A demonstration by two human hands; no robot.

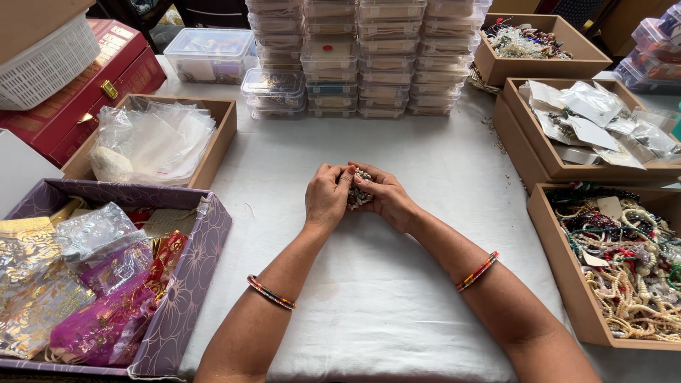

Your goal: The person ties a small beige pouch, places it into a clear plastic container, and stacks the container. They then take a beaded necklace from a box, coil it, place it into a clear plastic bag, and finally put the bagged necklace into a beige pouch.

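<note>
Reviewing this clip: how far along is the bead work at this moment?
Done: nothing finished lies on the white cloth. In hand: the left hand and right hand cup a small bunch of pale beads together. Left: the box of necklaces is heaped full, and the purple box of gift pouches looks untouched.

Over the white-clothed table [397, 298], the left hand [328, 196] and right hand [383, 195] press together around a small cluster of pale beads [358, 195], possibly a bunched strand. A purple box [186, 298] of shiny gift pouches [85, 284] lies at the left, and a brown tray [567, 284] of bead necklaces [631, 262] at the right. Stacked clear plastic containers [369, 57] stand beyond the hands.
</note>
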